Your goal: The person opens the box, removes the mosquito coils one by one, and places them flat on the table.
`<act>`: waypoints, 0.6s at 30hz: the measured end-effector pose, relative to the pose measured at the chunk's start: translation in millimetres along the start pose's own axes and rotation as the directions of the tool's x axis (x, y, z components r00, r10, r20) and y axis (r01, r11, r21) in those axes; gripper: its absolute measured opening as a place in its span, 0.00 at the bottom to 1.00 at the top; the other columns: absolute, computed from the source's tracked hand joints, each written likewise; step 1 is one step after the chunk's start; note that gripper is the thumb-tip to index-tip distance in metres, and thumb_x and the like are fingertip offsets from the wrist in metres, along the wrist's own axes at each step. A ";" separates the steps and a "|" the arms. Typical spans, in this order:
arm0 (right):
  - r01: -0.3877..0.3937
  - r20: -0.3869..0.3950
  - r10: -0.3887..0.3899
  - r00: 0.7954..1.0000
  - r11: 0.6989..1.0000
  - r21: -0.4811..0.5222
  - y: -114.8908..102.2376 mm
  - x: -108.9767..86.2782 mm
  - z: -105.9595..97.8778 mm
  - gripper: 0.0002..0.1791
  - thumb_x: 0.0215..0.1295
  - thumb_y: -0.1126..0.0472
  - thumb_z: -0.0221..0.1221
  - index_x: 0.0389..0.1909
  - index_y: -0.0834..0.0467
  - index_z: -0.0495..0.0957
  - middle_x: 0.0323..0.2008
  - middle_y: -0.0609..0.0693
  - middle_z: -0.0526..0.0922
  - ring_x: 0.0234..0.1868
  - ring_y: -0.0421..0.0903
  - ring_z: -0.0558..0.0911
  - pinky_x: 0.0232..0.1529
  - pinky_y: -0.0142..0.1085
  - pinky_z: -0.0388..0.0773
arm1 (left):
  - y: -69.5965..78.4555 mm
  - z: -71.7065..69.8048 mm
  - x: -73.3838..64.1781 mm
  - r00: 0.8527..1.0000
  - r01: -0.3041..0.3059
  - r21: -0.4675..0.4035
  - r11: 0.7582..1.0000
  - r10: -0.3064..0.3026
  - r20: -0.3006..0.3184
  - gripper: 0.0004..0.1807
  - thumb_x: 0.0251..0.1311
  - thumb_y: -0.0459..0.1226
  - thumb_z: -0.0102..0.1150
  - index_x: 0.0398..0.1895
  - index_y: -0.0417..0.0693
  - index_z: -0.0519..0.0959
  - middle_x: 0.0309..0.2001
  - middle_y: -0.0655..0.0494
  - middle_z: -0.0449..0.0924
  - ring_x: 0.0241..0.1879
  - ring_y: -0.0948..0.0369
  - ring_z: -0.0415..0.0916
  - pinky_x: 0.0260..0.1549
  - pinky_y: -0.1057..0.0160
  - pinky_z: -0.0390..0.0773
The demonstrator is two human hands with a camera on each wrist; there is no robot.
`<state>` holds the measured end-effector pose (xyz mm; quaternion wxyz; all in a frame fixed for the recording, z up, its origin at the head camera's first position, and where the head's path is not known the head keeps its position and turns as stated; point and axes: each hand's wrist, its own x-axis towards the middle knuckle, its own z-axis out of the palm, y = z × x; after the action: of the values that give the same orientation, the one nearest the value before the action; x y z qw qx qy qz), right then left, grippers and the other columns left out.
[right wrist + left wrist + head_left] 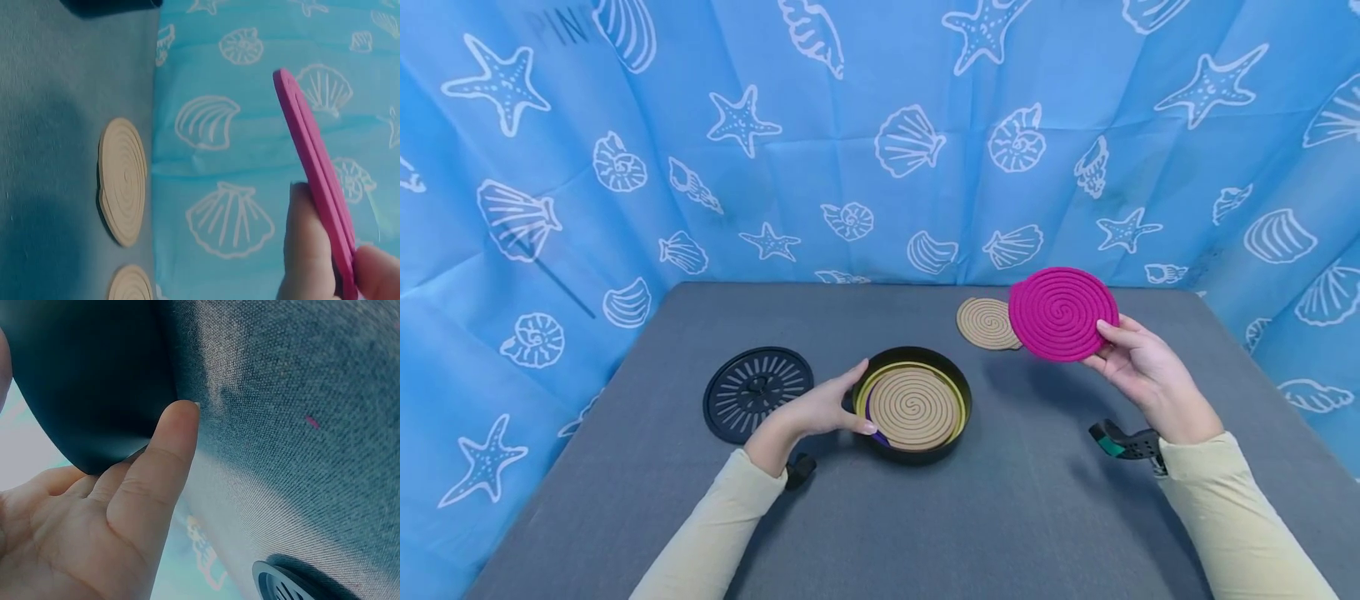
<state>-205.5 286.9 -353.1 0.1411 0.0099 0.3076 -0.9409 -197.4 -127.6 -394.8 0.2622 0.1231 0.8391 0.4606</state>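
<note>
In the head view my right hand (1150,371) holds up a magenta mosquito coil (1062,315), pinched at its edge between thumb and fingers. Seen edge-on in the right wrist view, the magenta coil (315,169) stands tilted above the table. My left hand (820,408) grips the left side of a round black holder (966,400), thumb in front and fingers behind. Inside the holder a tan coil (913,408) lies on top. A yellow rim (961,392) and a bit of purple (880,437) show beneath it.
A black slotted lid (758,395) lies left of the holder. Farther back, a tan coil (987,323) rests flat, partly behind the magenta one; a second tan coil (131,286) shows in the right wrist view. A blue shell-patterned curtain (850,167) hangs behind the grey table (985,525).
</note>
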 end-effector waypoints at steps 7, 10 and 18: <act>0.033 -0.099 -0.016 0.995 0.986 0.163 -14.7 -4.5 -13.3 0.15 0.73 0.72 0.45 0.56 0.56 0.70 0.48 0.58 0.80 0.51 0.55 0.82 0.56 0.50 0.74 | -1.3 0.8 -0.6 1.000 0.000 -0.005 1.000 0.000 -0.002 0.54 0.56 0.36 0.70 0.78 0.50 0.43 0.77 0.45 0.42 0.75 0.47 0.40 0.70 0.44 0.45; 0.049 -0.130 -0.025 0.991 0.981 0.186 -18.7 -5.1 -18.8 0.17 0.73 0.71 0.46 0.57 0.53 0.70 0.47 0.57 0.81 0.51 0.54 0.82 0.57 0.49 0.74 | -1.7 0.9 -1.2 1.000 0.000 -0.008 1.000 0.000 -0.002 0.54 0.56 0.36 0.70 0.78 0.50 0.43 0.77 0.45 0.42 0.75 0.47 0.40 0.70 0.43 0.45; 0.093 -0.196 -0.040 0.980 0.958 0.271 -26.7 -5.3 -30.8 0.30 0.73 0.71 0.46 0.68 0.37 0.61 0.49 0.53 0.80 0.55 0.47 0.79 0.63 0.45 0.67 | -1.1 2.1 -1.2 1.000 0.008 -0.015 1.000 -0.008 0.005 0.54 0.56 0.37 0.70 0.78 0.51 0.43 0.77 0.46 0.42 0.75 0.48 0.40 0.70 0.44 0.45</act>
<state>-209.7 326.8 -362.1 0.0768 0.1081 0.1841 -0.9739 -195.3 -127.3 -396.3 0.2670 0.1188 0.8355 0.4652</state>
